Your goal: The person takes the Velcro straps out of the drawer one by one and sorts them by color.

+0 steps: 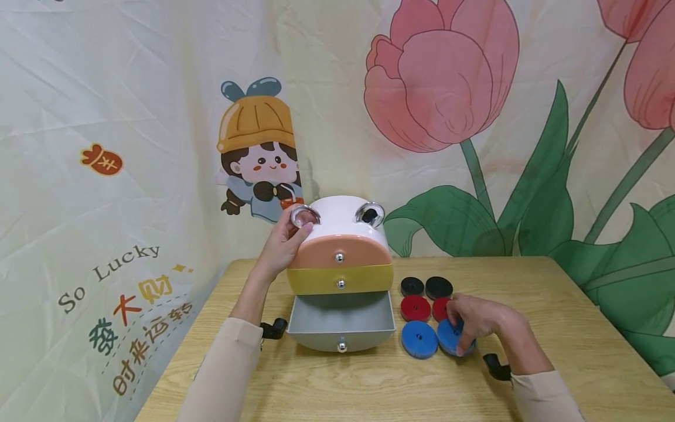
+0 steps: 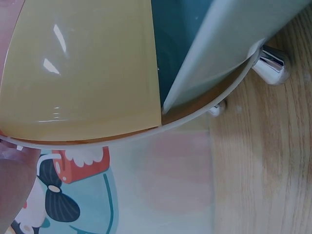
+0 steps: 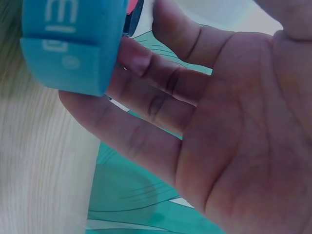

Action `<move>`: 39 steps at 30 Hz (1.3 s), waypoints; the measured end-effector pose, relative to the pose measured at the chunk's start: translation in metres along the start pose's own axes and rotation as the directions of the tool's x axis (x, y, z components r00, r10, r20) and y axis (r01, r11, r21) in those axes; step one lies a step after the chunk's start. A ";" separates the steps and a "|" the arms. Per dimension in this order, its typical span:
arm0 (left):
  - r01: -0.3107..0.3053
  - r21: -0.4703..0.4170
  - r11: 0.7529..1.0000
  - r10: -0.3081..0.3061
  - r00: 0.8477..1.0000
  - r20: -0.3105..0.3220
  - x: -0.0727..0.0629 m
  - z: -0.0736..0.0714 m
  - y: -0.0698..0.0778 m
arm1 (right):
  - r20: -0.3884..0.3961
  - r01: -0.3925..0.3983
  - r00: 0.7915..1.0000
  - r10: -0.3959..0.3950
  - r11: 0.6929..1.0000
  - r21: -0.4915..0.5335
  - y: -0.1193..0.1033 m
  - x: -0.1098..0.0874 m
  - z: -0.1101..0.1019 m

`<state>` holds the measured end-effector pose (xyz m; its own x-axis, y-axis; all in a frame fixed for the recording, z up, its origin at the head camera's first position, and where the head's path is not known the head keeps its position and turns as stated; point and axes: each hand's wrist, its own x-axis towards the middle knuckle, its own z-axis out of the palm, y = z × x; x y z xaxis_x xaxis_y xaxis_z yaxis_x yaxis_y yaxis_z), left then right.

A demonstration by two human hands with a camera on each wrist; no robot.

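A small frog-faced drawer cabinet [image 1: 345, 220] stands on the table, white on top with two chrome ring eyes. Its orange and yellow drawers [image 1: 311, 281] are closed, while the grey bottom drawer [image 1: 343, 343] is pulled out and holds nothing. My left hand [image 1: 282, 243] grips the cabinet's upper left side by the ring eye, thumb in front. To the right, my right hand [image 1: 487, 319] pinches a blue tape roll [image 1: 448, 340] at its edges. The right wrist view shows white lettering on this blue roll [image 3: 68, 58], with fingers touching its side.
Beside the cabinet sit another blue tape roll [image 1: 419, 340], two red rolls [image 1: 415, 308] and two black rolls [image 1: 439, 287], in pairs. A patterned cloth [image 1: 337, 117] hangs behind the wooden table [image 1: 327, 387].
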<state>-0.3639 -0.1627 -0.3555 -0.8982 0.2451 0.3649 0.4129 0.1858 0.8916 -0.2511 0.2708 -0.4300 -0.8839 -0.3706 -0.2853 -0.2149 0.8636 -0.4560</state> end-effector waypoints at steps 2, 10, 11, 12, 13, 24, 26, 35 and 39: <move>-0.005 0.009 1.000 0.005 1.000 -0.005 0.001 -0.001 -0.004 | 0.000 -0.011 1.000 0.011 1.000 -0.005 0.001 0.001 0.001; -0.011 0.020 1.000 0.011 1.000 -0.008 0.002 -0.001 -0.010 | 0.026 -0.039 0.999 0.039 0.999 -0.006 0.005 0.006 0.006; -0.011 0.022 1.000 0.011 1.000 -0.008 0.002 -0.001 -0.010 | 0.031 -0.048 0.998 0.049 0.999 -0.007 0.005 0.007 0.007; -0.012 0.023 1.000 0.012 1.000 -0.008 0.002 -0.001 -0.009 | 0.035 -0.058 0.998 0.058 0.998 -0.010 0.006 0.008 0.007; -0.012 0.023 1.000 0.012 1.000 -0.008 0.001 -0.001 -0.009 | 0.037 -0.067 0.997 0.068 0.998 -0.010 0.006 0.008 0.008; -0.009 0.030 0.999 0.009 1.000 -0.009 0.001 -0.001 -0.010 | 0.023 -0.104 0.994 0.104 0.995 -0.009 0.006 0.011 0.009; -0.011 0.028 1.000 0.011 1.000 -0.011 0.002 -0.001 -0.010 | 0.018 -0.102 0.995 0.102 0.995 -0.006 0.006 0.011 0.008; 0.009 0.034 0.999 -0.009 1.000 -0.007 0.002 -0.002 -0.009 | -0.054 -0.058 0.997 0.059 0.998 0.023 0.003 0.006 0.003; 0.017 0.030 0.999 -0.017 1.000 0.000 -0.002 0.000 0.002 | -0.117 0.037 0.993 -0.029 0.997 0.069 0.000 0.004 -0.001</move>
<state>-0.3615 -0.1625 -0.3539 -0.9053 0.2418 0.3493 0.4015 0.2182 0.8895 -0.2550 0.2693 -0.4305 -0.9199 -0.3527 -0.1716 -0.2181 0.8235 -0.5237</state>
